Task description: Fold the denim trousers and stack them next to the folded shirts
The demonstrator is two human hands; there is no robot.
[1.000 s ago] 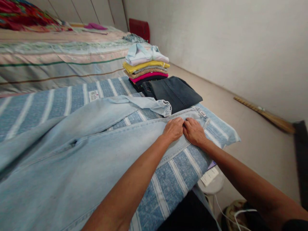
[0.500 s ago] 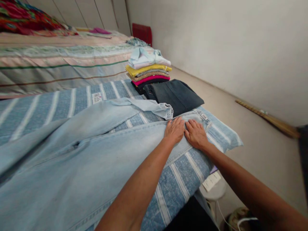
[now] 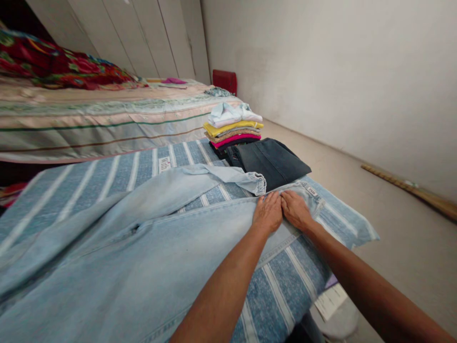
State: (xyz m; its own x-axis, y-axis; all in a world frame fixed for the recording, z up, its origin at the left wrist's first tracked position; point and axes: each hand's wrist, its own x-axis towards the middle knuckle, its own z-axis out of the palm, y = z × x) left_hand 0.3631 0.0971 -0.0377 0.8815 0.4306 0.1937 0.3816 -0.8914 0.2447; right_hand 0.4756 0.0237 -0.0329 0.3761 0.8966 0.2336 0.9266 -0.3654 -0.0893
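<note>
A pair of light blue jeans (image 3: pixel 200 228) lies stretched across a blue-and-white striped bed cover (image 3: pixel 103 178), one leg bent back on the far side with its gathered cuff (image 3: pixel 259 182) by my fingers. My left hand (image 3: pixel 268 211) is at the far seam of the near leg, its fingers bent and closed on the denim. Right beside it, almost touching, my right hand (image 3: pixel 295 209) has its fingers curled at the same seam, near the leg end with a small label (image 3: pixel 312 190). The fingertips of both hands are partly hidden.
Folded dark jeans (image 3: pixel 273 159) lie just beyond my hands. Behind them stands a stack of folded clothes (image 3: pixel 233 128). Another bed (image 3: pixel 150 126) is at the back left. A round stool (image 3: pixel 339 317) stands below the bed's near edge, and a bamboo piece (image 3: pixel 410 190) lies on the floor.
My view has tilted up and left. My fingers, flatter and more spread before, have slid to the far seam of the jeans leg and curled there.
</note>
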